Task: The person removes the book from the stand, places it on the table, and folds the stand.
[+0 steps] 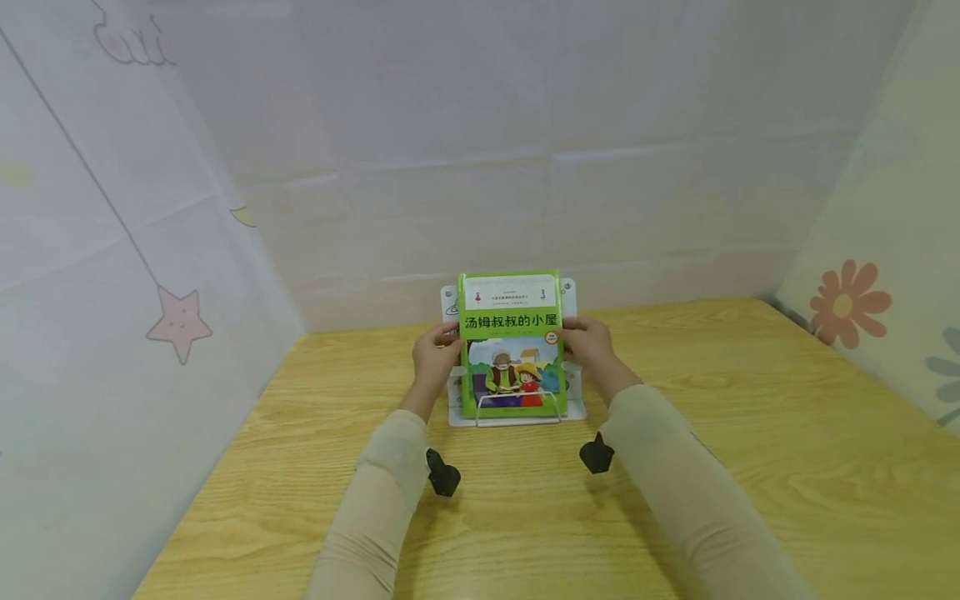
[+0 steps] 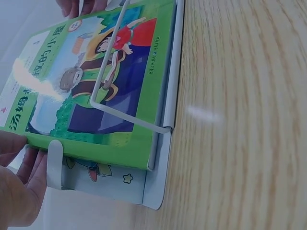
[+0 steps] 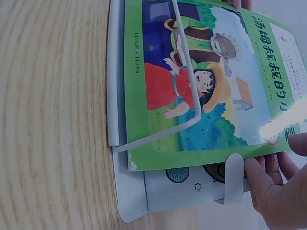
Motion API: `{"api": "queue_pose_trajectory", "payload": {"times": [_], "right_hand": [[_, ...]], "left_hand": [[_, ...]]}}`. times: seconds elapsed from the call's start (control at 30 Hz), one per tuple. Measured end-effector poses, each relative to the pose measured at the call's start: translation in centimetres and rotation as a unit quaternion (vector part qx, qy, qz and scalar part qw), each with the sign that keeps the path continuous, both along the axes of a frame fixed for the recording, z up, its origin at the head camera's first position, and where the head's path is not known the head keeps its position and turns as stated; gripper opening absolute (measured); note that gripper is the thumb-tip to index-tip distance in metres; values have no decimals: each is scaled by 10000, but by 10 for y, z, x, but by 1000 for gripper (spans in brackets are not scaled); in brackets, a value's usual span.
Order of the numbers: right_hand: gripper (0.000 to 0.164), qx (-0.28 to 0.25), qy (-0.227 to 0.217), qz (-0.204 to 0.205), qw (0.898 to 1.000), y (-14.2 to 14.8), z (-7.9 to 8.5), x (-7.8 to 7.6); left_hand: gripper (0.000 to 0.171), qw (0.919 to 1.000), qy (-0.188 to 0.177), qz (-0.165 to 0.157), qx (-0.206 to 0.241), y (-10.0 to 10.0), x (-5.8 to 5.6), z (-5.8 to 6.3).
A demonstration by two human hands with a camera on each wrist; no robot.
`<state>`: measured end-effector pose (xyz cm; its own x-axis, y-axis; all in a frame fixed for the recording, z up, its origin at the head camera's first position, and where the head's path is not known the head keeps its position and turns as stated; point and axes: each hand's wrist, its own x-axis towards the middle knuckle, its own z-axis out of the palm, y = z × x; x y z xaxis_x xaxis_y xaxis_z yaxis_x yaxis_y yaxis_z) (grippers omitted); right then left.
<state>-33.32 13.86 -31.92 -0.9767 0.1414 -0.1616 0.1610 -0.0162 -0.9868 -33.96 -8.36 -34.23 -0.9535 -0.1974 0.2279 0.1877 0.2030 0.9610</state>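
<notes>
A green picture book (image 1: 512,321) stands leaning on a white book stand (image 1: 574,408), its front cover facing me. My left hand (image 1: 437,360) grips the book's left edge, thumb at the front; in the left wrist view its fingers (image 2: 34,172) go behind the edge. On the opposite side my right hand (image 1: 592,346) holds the right edge, and the right wrist view shows its thumb (image 3: 298,143) over the cover. A white wire bracket (image 3: 184,62) crosses the lower cover. White side clips (image 2: 54,163) stand beside the book. The stand's back panel is mostly hidden.
The stand rests on a wood-grain table (image 1: 300,467) near its far edge. Pale cloth with printed figures, such as a pink star (image 1: 179,325) and an orange flower (image 1: 850,304), hangs around the table. Dark wrist cameras (image 1: 444,475) project inward from both sleeves.
</notes>
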Motion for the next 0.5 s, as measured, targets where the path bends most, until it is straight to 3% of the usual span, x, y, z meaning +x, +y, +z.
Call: {"api": "queue_pose_trajectory", "payload": {"times": [0.5], "right_hand": [[37, -497, -157, -280, 9983, -1, 2, 1]], "left_hand": [[30, 9992, 83, 76, 387, 1, 1, -1]]}}
